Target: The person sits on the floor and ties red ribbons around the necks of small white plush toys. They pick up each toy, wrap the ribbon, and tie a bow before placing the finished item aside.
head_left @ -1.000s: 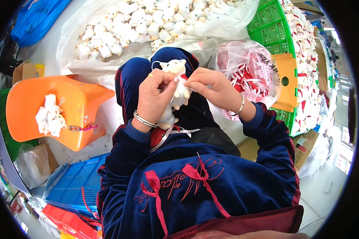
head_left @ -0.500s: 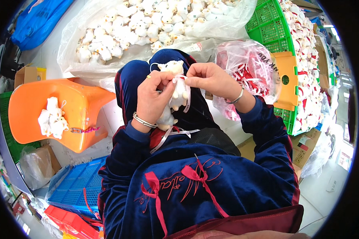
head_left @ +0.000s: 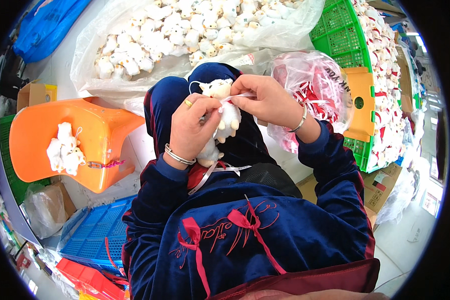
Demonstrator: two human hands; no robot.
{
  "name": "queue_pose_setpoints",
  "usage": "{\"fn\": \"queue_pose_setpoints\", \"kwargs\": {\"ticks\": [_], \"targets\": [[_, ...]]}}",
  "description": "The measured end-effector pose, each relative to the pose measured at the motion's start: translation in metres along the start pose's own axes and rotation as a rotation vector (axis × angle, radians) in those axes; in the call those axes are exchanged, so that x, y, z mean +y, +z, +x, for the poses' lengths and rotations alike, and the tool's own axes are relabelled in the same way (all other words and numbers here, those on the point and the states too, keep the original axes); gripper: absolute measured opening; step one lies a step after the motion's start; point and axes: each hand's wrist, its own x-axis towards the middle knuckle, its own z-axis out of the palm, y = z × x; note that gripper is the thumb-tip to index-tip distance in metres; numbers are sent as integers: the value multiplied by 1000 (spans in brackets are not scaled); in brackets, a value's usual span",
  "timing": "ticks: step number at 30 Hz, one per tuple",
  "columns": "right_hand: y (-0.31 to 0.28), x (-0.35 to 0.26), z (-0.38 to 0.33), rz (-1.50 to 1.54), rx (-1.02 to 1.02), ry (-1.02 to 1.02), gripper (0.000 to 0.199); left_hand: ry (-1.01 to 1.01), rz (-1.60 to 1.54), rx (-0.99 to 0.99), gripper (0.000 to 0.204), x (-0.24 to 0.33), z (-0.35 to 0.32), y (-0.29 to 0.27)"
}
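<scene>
A small white plush animal (head_left: 229,119) with a cream head and a hanging loop is held upright above my lap. A narrow white ribbon (head_left: 242,95) runs across its neck. My left hand (head_left: 191,127) is closed at the toy's left side, thumb and forefinger pinching at the neck by the ribbon. The fingers of my right hand (head_left: 265,100) pinch the ribbon just right of the head. Below, a second plush toy (head_left: 209,154) lies on my lap, partly hidden by my left hand. Beside it are red and white ribbons (head_left: 199,176).
A clear plastic sheet (head_left: 85,70) ahead holds many white plush toys. On the orange stool (head_left: 30,135) at left lie several more toys. A bag of ribbons (head_left: 310,90) stands at right, beside a green crate (head_left: 337,37) and many red-trimmed toys. A blue crate (head_left: 97,225) sits lower left.
My right hand has lifted slightly and moved away from the toy's neck, drawing the ribbon out sideways. The ribbon tail that hung down the toy's right side no longer shows there.
</scene>
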Motion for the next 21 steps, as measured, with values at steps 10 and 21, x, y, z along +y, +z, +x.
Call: {"fn": "queue_pose_setpoints", "kwargs": {"ticks": [10, 21], "targets": [[-1, 0, 8, -13, 52, -136, 14, 109, 86, -5, 19, 0, 1, -1], [-11, -30, 8, 40, -159, 119, 19, 208, 142, 0, 24, 2, 0, 2]]}}
